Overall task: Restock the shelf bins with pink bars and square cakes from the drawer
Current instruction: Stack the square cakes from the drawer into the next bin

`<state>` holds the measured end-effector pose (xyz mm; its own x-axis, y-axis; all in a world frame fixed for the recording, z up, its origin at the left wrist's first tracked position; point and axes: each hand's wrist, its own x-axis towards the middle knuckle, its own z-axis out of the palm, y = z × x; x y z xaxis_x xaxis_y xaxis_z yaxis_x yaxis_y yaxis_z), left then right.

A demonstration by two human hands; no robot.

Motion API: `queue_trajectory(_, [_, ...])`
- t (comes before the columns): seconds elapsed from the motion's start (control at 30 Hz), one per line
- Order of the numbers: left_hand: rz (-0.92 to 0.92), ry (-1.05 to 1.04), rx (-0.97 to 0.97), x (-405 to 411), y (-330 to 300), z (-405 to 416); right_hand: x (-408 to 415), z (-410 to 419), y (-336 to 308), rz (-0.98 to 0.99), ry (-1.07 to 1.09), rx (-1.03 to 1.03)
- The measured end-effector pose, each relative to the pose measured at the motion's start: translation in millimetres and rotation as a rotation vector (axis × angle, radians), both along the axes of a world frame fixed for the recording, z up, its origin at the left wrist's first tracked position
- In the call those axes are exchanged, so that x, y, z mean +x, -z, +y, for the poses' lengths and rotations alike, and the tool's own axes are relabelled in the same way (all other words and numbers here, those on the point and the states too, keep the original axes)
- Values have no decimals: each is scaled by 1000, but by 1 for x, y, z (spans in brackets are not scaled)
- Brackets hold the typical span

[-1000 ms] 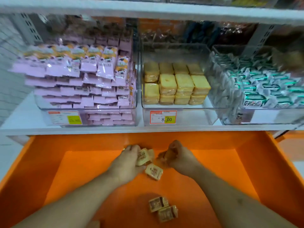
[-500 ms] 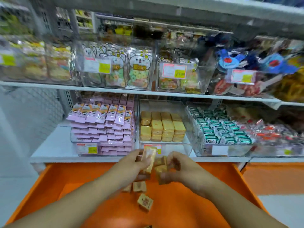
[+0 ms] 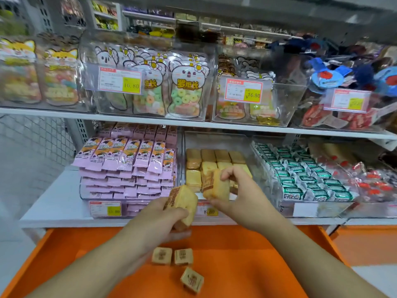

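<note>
- Head view: the left hand (image 3: 160, 214) had its fingers clamped round a stack of cakes (image 3: 182, 204), printed face tilted up-left, long axis rising toward the shelf.
- The right hand (image 3: 240, 196) pinched a second stack (image 3: 216, 186) on edge at the front lip of the cake bin (image 3: 217, 138), long axis upright, leaning slightly right.
- Three loose cakes (image 3: 183, 256) lay flat in the orange drawer (image 3: 257, 254).
- Pink bars (image 3: 129, 155) filled the left bin, long axes running front to back.

bright, even light | soft motion blur | edges bowed
</note>
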<state>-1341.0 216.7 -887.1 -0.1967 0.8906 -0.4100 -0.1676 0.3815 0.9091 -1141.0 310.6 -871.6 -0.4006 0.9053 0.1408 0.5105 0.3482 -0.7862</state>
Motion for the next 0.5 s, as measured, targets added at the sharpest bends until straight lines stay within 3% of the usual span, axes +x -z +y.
queue_trajectory(0.13, [-15, -12, -46, -8, 8, 1, -27, 48, 7, -143, 4, 113])
queue_trajectory(0.5, [-105, -82, -89, -19, 7, 9, -77, 120, 47, -388, -73, 131])
